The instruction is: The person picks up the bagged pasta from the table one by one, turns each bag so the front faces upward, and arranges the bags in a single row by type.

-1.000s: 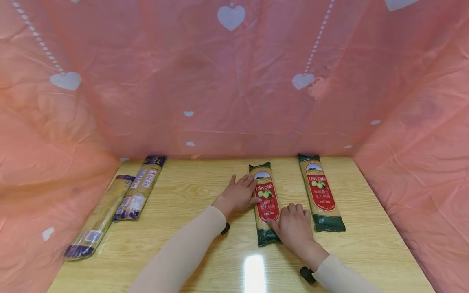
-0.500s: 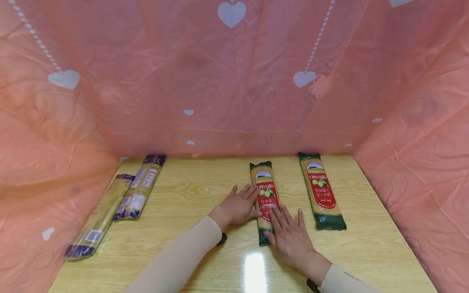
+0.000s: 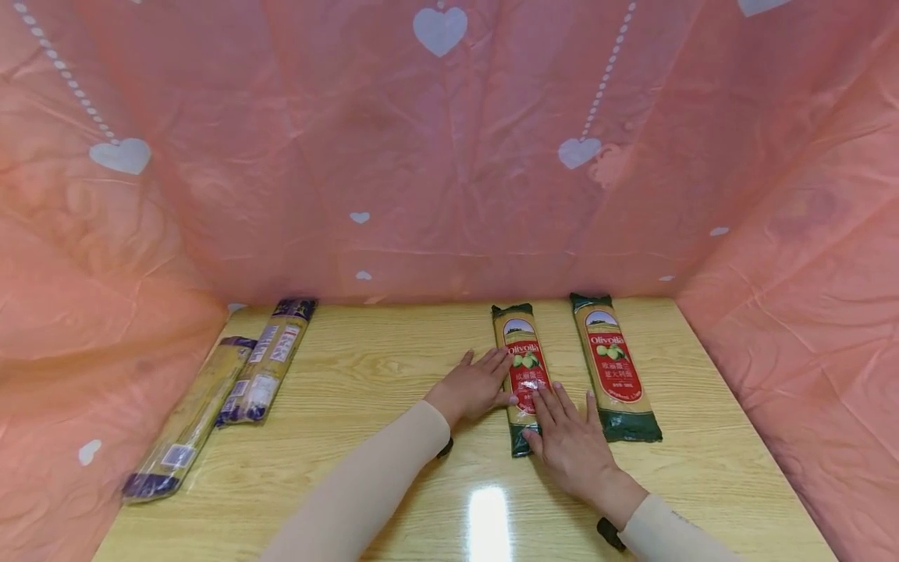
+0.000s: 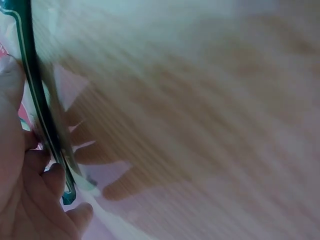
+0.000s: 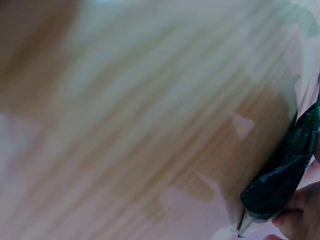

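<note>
A spaghetti pack (image 3: 525,363) with a red label and dark green ends lies on the table, label up. My left hand (image 3: 472,389) touches its left edge, fingers extended and fingertips over the label. From the lower right, my right hand (image 3: 574,446) lays straight fingers on the lower label, its thumb by the green end. In the left wrist view, fingers (image 4: 42,170) rest along the pack's edge (image 4: 37,95). The right wrist view shows a green pack end (image 5: 277,185) beside partly cut-off fingers (image 5: 300,215). A matching spaghetti pack (image 3: 615,363) lies to the right.
Two purple-ended pasta packs lie at the left: one back side up (image 3: 270,359), the other (image 3: 190,421) nearer the left edge, close against it. A pink heart-patterned cloth (image 3: 449,156) walls the wooden table (image 3: 365,359) at the back and sides.
The middle spaghetti pack has slid right and slightly back, closer to the matching pack, both hands going along. My right hand's fingers have straightened onto the label from a bent pose beside it.
</note>
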`<state>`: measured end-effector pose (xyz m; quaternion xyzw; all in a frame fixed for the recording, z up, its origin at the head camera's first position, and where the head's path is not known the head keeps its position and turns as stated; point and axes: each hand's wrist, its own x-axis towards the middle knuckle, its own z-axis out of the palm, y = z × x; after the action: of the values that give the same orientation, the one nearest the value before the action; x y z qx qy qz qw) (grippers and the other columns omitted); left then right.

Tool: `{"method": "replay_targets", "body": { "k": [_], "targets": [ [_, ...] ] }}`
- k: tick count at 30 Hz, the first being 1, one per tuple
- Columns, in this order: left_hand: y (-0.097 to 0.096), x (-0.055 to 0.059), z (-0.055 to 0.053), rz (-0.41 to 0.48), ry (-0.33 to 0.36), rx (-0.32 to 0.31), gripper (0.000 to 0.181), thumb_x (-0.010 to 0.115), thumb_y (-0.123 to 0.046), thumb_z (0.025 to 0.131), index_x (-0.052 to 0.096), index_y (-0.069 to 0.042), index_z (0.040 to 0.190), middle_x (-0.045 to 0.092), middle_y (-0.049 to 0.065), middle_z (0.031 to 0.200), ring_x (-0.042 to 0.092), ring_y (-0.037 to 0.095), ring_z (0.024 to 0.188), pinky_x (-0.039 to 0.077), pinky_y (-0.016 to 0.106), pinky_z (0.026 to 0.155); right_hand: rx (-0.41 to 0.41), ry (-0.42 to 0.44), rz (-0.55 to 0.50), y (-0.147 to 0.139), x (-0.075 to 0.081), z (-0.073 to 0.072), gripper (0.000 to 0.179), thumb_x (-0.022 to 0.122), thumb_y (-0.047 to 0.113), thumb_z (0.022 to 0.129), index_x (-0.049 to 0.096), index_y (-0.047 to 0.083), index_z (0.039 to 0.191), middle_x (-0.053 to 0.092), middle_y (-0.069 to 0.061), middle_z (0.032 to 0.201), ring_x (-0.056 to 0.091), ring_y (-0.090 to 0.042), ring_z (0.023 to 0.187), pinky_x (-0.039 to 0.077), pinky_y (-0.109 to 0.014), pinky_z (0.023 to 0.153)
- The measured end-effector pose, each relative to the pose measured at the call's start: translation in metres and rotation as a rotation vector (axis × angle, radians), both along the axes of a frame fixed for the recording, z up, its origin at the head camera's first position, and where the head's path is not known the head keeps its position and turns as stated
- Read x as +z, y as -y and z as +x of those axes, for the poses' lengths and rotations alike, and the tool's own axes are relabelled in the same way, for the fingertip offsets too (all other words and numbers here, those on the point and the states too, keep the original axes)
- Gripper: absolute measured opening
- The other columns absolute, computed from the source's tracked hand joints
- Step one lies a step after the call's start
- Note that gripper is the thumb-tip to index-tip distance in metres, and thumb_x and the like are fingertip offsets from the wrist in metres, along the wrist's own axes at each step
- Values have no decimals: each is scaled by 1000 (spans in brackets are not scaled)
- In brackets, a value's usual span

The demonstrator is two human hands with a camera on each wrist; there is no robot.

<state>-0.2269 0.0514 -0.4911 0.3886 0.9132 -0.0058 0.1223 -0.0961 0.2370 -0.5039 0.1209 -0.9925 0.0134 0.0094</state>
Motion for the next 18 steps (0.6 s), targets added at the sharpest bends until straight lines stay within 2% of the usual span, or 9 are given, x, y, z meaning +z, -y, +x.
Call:
{"method": "replay_targets", "body": {
  "k": [7,18],
  "targets": [
    [-20,0,-8,-39,-62,-29,80,34,-63,109,19,-15,171,16,2,178,19,18,163,22,49,131,-39,-13,-25,-14,-1,-5,64,51,44,111,49,-1,156,41,-19,166,32,-41,157,13,-79,120],
    [-47,6,-12,-72,-73,-27,79,35,-64,108,20,-18,171,18,0,177,21,18,163,23,48,131,-87,-13,-44,-31,-3,-7,64,51,44,111,47,0,157,40,-19,167,31,-42,157,10,-80,120]
  ]
}}
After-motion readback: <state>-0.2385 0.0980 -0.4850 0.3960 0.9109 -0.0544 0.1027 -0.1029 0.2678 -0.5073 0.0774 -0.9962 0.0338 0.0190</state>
